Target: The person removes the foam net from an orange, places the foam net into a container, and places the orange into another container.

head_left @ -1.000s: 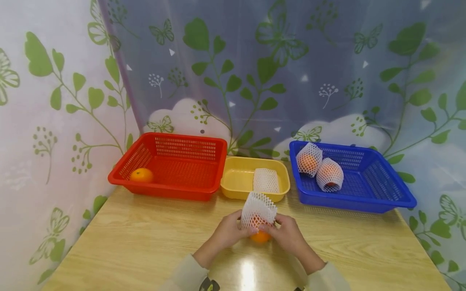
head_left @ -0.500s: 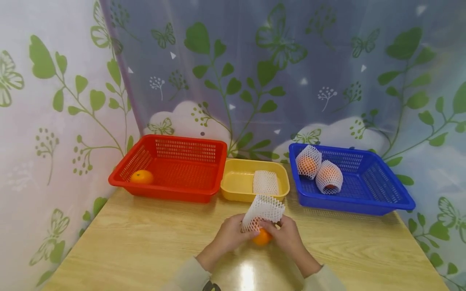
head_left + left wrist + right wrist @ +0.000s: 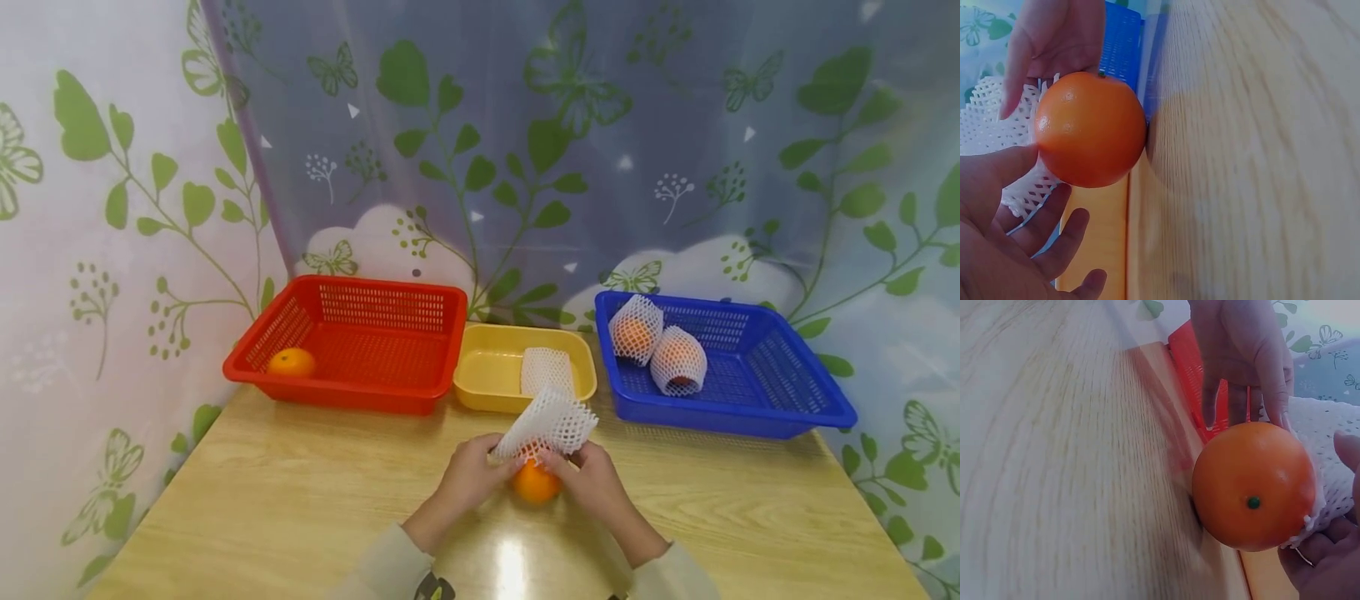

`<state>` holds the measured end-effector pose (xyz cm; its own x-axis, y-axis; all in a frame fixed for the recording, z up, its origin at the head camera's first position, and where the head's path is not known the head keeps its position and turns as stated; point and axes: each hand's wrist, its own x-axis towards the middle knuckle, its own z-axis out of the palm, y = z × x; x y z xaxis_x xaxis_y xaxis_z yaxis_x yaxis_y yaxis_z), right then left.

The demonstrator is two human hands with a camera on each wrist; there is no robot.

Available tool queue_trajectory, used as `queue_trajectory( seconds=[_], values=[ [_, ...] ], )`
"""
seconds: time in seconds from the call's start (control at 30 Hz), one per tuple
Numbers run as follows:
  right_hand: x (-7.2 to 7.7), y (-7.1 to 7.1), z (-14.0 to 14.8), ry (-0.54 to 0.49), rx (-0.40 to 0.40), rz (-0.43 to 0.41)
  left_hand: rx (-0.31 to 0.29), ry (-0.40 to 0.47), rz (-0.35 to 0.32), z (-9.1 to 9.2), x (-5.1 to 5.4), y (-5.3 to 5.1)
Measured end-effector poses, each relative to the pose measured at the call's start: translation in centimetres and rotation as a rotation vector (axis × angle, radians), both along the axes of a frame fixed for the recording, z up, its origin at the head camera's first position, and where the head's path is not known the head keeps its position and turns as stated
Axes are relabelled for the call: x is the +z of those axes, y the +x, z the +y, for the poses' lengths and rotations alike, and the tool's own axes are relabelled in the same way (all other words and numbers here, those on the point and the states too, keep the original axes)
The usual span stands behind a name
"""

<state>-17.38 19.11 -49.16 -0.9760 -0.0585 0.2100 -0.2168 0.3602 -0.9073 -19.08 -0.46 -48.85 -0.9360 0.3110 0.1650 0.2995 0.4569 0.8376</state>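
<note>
An orange [image 3: 536,483] with a small green stem end rests on the wooden table between both hands. A white foam net sleeve [image 3: 553,423] covers only its far side and stands loose beyond it. My left hand [image 3: 468,477] pinches the sleeve's edge at the orange's left, its thumb against the fruit; the other fingers spread loosely in the left wrist view. My right hand [image 3: 596,483] grips the sleeve at the right, fingers curled behind its edge in the right wrist view. Most of the orange's near side [image 3: 1254,481] is bare.
A red basket [image 3: 442,387] at the back left holds another orange [image 3: 292,362]. In the middle, a yellow tray [image 3: 467,396] contains a white foam net [image 3: 546,372]. At the back right, a blue basket [image 3: 750,423] holds two net-wrapped fruits [image 3: 636,336]. A patterned curtain stands behind.
The foam net has shifted away from the near side of the orange and tilted to the right, so more bare orange shows. Both hands stay at about the same place.
</note>
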Motion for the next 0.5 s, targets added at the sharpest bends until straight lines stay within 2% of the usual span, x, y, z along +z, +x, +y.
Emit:
queue_trajectory(
  seconds=[0.1, 0.27, 0.5],
  values=[
    [-0.1, 0.1, 0.1, 0.026, -0.018, 0.006, -0.009, -0.011, -0.023, 0.1, 0.0, 0.0],
    [-0.1, 0.4, 0.2, 0.069, -0.041, 0.038, -0.059, -0.03, -0.05, 0.3, 0.0, -0.1],
    [0.1, 0.3, 0.0, 0.074, -0.053, 0.036, -0.08, -0.071, -0.05, 1.0, 0.2, 0.1]
  ],
)
